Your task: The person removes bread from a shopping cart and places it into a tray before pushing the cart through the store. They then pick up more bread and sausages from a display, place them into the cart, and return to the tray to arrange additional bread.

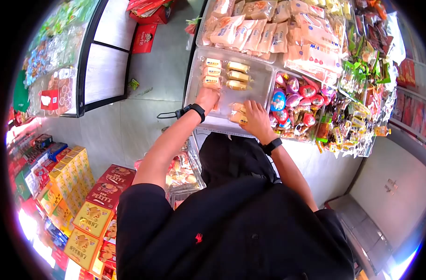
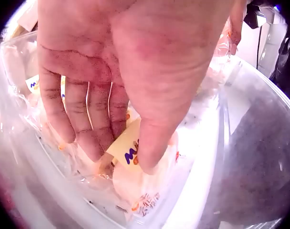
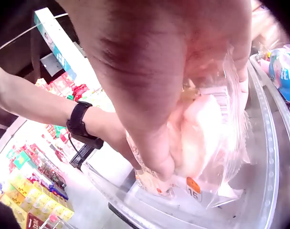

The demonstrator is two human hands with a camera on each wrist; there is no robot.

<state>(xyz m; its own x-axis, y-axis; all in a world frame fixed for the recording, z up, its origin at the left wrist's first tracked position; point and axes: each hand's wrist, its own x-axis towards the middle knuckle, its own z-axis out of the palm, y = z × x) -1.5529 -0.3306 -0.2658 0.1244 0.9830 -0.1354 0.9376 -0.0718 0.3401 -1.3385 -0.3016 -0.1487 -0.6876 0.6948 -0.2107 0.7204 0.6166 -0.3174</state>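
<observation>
My left hand (image 1: 208,99) reaches into a clear plastic tray (image 1: 189,86), at the near end of a left-hand column of wrapped snack buns. In the left wrist view its thumb and fingers pinch a wrapped bun (image 2: 130,183) with a yellow label, close to the tray wall. My right hand (image 1: 257,119) is low on the tray's right side. It grips a clear-wrapped bun (image 3: 202,133), pale and soft-looking, between thumb and fingers; the wrapper's crimped end sticks out below. Ahead of it, several more wrapped buns (image 1: 238,67) lie in a second column.
Behind the tray, a bin holds many larger bread packs (image 1: 255,35). To its right is a bin of colourful egg-shaped candies (image 1: 278,100), with loose sweets (image 1: 357,123) beyond. Stacked snack boxes (image 1: 89,219) stand at the lower left, and a display counter (image 1: 108,70) across the aisle.
</observation>
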